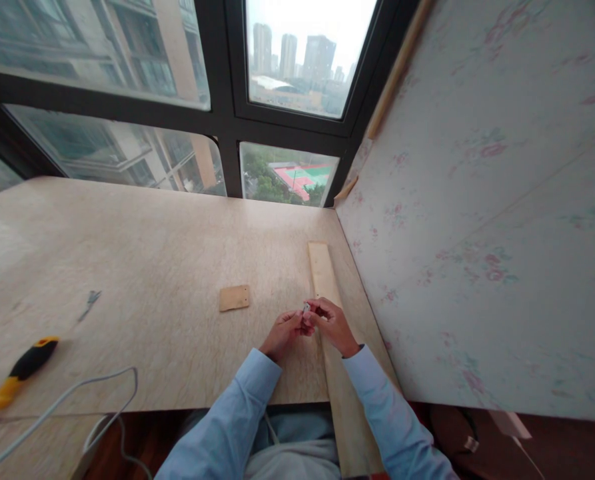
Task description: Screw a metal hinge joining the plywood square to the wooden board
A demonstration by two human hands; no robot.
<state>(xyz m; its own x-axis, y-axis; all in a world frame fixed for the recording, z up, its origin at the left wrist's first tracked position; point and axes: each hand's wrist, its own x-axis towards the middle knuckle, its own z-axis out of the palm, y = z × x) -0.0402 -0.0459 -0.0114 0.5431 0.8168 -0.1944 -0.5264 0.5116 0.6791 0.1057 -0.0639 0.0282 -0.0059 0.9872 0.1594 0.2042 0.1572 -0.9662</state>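
Observation:
A small silvery metal piece (306,307) is pinched between the fingertips of both hands, and its exact kind is too small to make out. My left hand (283,333) is closed on its lower left side, palm mostly hidden. From the right, my right hand (331,323) grips it with thumb and fingers. Under and beyond the right hand runs a long pale wooden board (321,267), lying along the wall side and reaching past the table's front edge. To the left of the hands, a small rectangular wooden piece (234,298) with holes near its right edge lies flat.
A yellow-and-black screwdriver-like tool (30,363) lies at far left, near some small grey metal bits (92,299). A white cable (77,385) loops over the front left edge of the table (152,280). Flowered wall (477,233) bounds the right; windows stand behind.

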